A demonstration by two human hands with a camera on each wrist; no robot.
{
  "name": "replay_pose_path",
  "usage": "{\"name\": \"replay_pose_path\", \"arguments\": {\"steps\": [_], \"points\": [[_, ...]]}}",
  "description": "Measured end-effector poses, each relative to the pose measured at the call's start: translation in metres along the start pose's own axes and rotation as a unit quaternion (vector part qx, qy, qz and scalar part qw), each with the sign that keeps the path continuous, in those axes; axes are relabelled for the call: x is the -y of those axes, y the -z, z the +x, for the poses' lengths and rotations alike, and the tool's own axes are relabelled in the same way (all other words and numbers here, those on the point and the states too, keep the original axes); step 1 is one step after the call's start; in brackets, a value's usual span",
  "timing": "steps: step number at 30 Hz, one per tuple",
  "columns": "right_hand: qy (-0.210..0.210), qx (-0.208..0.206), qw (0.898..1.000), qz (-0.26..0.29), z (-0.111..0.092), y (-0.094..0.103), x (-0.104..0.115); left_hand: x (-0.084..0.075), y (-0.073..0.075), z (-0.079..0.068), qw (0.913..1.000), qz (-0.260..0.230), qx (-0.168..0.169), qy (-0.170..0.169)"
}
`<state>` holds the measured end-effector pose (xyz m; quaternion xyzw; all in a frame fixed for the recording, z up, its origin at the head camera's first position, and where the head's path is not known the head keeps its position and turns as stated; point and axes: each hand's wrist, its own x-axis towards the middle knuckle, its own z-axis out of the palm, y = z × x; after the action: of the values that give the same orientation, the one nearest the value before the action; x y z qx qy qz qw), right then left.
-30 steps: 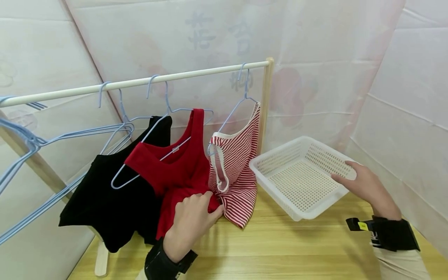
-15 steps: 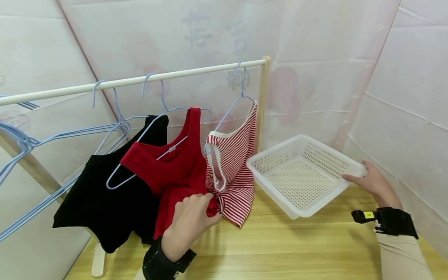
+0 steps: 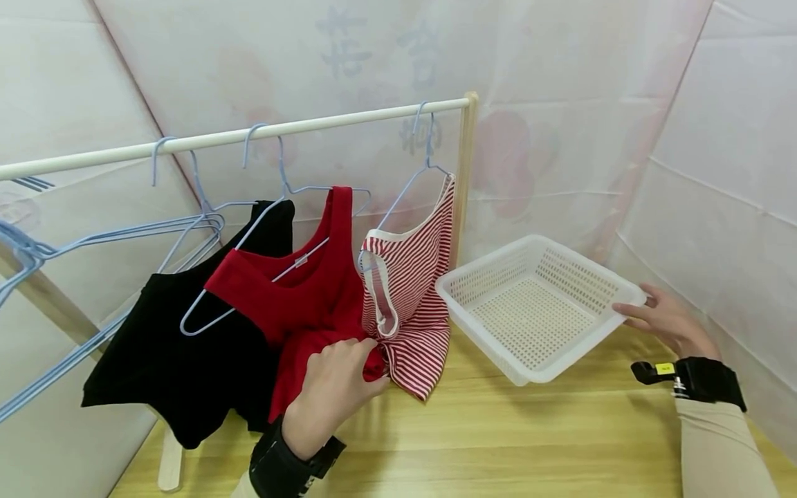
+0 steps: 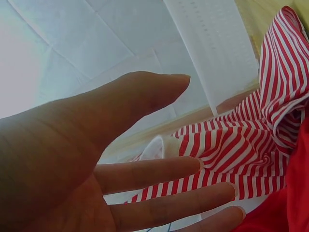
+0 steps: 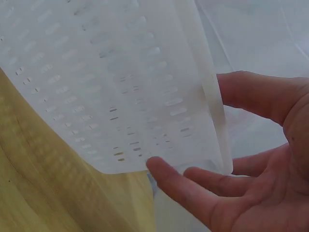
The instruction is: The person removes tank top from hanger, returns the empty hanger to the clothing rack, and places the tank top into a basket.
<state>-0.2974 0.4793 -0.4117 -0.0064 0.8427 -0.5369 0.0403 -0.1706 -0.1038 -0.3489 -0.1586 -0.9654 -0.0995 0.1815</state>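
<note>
In the head view my left hand is beside the lower part of a red tank top. Its fingers are relaxed and nearly straight, with nothing gripped in the left wrist view. Close by hangs a red-and-white striped top, its hem bunched next to the red cloth. My right hand holds the right corner of a white plastic basket. In the right wrist view the thumb goes over the rim, while fingertips lie against the outer wall. The basket's perforated floor shows nothing in it.
A white rail on wooden posts carries the clothes on blue hangers. A black garment hangs left of the red one. Several bare hangers crowd the far left. Pale sheets enclose the wooden table.
My right hand has moved outward to the right along the basket's corner. The basket and my left hand stay nearly in place; the head view has shifted slightly.
</note>
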Motion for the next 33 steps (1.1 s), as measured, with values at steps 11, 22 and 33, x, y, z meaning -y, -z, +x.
{"name": "replay_pose_path", "arguments": {"steps": [11, 22, 33], "points": [[0.005, -0.010, 1.000, -0.027, 0.000, 0.001, -0.003, 0.011, 0.014, 0.006, 0.9985, -0.031, 0.007, 0.045], [0.015, -0.013, 0.999, -0.028, 0.000, 0.000, -0.004, 0.015, 0.066, 0.026, 0.9930, -0.090, -0.036, 0.068], [0.004, -0.012, 0.999, -0.038, -0.001, 0.000, -0.001, -0.009, 0.114, 0.064, 0.9944, -0.075, -0.064, 0.037]]}}
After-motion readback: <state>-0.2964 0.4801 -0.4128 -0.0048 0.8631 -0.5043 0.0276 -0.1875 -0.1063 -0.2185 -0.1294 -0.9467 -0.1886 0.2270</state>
